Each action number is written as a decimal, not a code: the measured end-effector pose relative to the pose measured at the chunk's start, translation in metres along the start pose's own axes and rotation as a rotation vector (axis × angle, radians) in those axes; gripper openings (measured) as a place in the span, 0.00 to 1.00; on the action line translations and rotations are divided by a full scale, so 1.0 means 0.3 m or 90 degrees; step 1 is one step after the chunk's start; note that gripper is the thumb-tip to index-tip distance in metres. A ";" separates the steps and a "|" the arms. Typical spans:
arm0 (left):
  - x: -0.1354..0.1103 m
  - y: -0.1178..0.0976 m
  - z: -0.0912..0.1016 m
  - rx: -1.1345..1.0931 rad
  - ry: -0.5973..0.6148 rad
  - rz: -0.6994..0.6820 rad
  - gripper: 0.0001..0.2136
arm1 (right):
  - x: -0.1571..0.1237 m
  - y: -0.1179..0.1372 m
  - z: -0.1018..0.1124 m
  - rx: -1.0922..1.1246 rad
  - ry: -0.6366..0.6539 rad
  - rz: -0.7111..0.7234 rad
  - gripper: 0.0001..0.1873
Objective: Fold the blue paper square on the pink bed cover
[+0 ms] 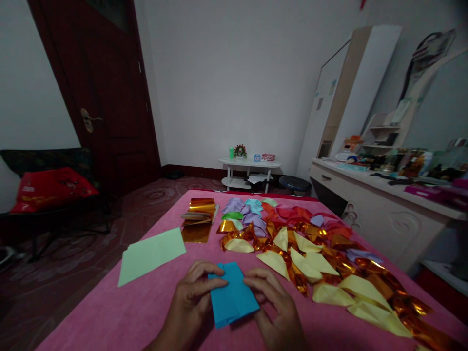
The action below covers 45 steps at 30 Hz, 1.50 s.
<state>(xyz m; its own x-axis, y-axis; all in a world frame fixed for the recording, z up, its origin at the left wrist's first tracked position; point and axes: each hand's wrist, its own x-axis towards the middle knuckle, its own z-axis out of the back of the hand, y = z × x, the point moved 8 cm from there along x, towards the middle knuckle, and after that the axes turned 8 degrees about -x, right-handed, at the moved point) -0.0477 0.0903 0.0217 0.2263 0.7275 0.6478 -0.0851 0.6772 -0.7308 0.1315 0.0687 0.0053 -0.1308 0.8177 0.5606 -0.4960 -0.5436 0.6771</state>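
A folded blue paper (234,295) lies on the pink cloth (146,307) in front of me. My left hand (192,297) pinches its left edge, fingers curled over the paper. My right hand (276,304) holds its right edge in the same way. Both hands are closed on the paper. A pale green sheet (151,254) lies flat to the left of my hands.
Several folded paper pieces in yellow, gold foil, red, purple and green (310,253) spread across the right of the cloth. A stack of gold foil sheets (199,214) sits further back. A dresser (383,209) stands at right, a dark door (106,92) at left.
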 end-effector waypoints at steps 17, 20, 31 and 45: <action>-0.009 -0.009 -0.054 -0.044 0.079 0.058 0.09 | 0.001 0.038 -0.018 0.025 0.041 0.031 0.27; -0.004 0.001 -0.037 -0.012 0.037 0.114 0.11 | 0.003 0.021 0.002 0.039 0.008 -0.003 0.22; -0.054 0.109 -0.057 -0.447 -0.110 0.389 0.25 | 0.013 0.012 0.049 0.039 -0.064 -0.020 0.22; -0.042 0.149 -0.039 -0.344 -0.062 0.386 0.25 | 0.017 0.024 -0.015 -0.060 0.023 0.024 0.23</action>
<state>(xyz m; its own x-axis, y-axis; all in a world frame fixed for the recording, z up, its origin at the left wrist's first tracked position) -0.0430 0.1102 -0.0216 0.2032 0.9737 0.1035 0.3194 0.0340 -0.9470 0.1234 0.0699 0.0108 -0.1803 0.8040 0.5667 -0.5680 -0.5555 0.6073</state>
